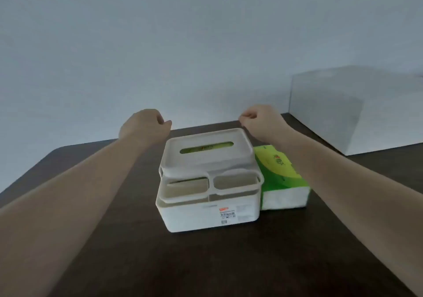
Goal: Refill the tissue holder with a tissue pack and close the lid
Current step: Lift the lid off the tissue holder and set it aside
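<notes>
White tissue holder (206, 214) on table (137, 255), green tissue pack (280, 170) just right; left hand (143, 125) and right hand (261, 122) at far corners of lid (201, 160), fingers curled, apparently holding nothing.

Tissue holder (207, 214) — matt plastic; tissue pack (278, 170) — glossy film.

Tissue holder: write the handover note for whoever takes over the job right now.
Left hand: fingers curled, holding nothing, raised behind the holder's far left corner.
Right hand: fingers curled, close to the lid's far right corner; contact unclear.
Tissue holder stands on the table with the lid on top. Green wrapper shows through the slot.
Spare pack lies at the holder's right side.
Done: pack seems in, lid on.
Left: check that the lid is pressed fully home.
</notes>
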`<state>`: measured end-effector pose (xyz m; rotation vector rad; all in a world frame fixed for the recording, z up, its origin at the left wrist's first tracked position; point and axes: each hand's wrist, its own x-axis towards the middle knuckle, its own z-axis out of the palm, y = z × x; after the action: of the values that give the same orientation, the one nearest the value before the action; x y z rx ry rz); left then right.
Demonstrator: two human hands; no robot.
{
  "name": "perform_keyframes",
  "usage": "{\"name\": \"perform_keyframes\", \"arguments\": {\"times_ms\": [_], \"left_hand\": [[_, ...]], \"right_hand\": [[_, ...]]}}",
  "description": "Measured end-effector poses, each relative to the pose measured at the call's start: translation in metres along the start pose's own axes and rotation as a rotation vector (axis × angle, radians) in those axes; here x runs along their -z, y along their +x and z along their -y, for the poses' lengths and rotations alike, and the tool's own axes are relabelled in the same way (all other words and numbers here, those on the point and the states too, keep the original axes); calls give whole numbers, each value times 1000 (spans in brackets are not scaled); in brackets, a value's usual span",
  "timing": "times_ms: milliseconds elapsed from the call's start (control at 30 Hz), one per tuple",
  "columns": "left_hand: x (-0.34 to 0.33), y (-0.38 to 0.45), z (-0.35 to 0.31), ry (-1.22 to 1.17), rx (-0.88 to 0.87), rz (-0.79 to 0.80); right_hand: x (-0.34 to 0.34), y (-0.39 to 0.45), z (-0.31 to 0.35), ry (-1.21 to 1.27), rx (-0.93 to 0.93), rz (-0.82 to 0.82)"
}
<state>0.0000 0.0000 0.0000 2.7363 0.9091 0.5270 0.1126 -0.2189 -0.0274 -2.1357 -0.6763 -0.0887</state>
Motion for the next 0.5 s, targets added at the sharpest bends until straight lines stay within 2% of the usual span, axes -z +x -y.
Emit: {"name": "perform_keyframes", "arguments": {"times_ms": [100, 233, 400, 500], "left_hand": [[-2, -29, 9, -54, 42, 74], [-1, -60, 16, -79, 78, 254], [2, -67, 17, -148, 108, 263], [0, -68, 15, -151, 131, 290]], "right_hand": [[3, -29, -1, -30, -64, -52], [6, -56, 13, -163, -119, 30], [2, -59, 22, -285, -149, -17], [-3, -62, 26, -336, -220, 10]]}}
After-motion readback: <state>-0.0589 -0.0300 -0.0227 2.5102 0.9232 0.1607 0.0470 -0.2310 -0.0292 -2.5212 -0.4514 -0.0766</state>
